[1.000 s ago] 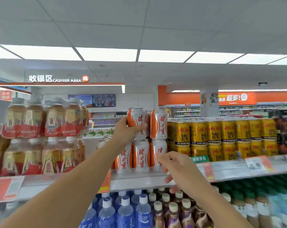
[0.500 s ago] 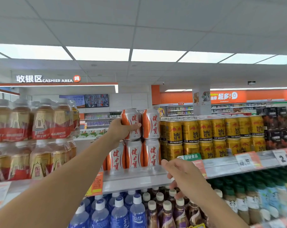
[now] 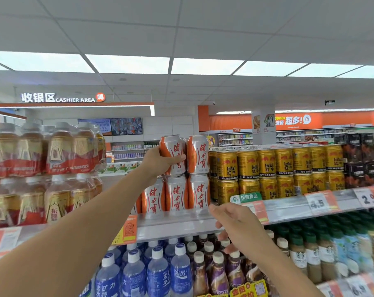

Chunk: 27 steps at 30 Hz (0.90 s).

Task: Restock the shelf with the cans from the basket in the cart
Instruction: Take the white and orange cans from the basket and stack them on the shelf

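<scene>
Since the picture a second ago, my view has slid a little, so the price tags on the right now show more. My left hand (image 3: 160, 162) is still up on the same orange and silver metal can (image 3: 173, 155), and my right hand (image 3: 232, 221) has dropped a bit lower.

My left hand wraps around that can, thumb in front and fingers behind. The can stands upright on top of the lower row of orange and silver cans (image 3: 177, 196). Just right of my left hand, a second top can (image 3: 198, 154) touches the one I hold.

My right hand is loose and holds nothing. Its thumb sits near the front edge of the grey metal shelf (image 3: 181, 226). I cannot see the ends of its fingers well, because they hang down in front of the brown bottles with white caps (image 3: 205, 266).

Right of both hands stand two rows of gold cans (image 3: 267, 168). Left of my left arm sit wrapped packs of amber drink bottles (image 3: 53, 151), blurry and cut off at the side. Under my arms stand blue water bottles (image 3: 158, 273).

There is open room above the top cans.
</scene>
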### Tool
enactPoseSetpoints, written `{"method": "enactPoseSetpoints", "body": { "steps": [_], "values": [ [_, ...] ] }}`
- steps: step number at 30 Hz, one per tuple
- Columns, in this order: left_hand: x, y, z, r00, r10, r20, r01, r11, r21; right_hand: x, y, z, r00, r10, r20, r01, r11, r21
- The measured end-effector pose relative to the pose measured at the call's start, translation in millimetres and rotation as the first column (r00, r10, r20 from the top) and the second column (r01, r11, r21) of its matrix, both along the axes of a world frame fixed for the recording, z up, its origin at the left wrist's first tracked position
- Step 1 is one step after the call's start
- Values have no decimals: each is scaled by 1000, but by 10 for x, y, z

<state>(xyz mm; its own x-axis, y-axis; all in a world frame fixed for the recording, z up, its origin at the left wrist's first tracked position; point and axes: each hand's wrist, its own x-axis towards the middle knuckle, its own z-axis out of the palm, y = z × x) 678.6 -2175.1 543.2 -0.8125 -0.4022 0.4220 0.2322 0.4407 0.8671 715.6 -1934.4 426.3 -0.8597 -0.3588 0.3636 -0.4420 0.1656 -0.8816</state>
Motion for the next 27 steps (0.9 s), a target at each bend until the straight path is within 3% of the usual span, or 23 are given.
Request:
{"method": "enactPoseSetpoints", "body": {
  "steps": [16,21,24,27],
  "values": [
    [-38,139,-25,998,66,17,-66,997,-46,16,65,47,999,-50,14,50,999,-15],
    [-40,156,-34,998,54,17,-53,998,-39,-261,-96,335,963,-208,-169,208,978,-16],
    [-61,154,-56,996,84,12,-83,996,-42,-483,-285,622,954,-185,-236,187,982,-17],
    [-77,148,-72,992,128,-5,-128,987,-99,-610,-484,797,970,-127,-208,128,992,-6]
  ]
}}
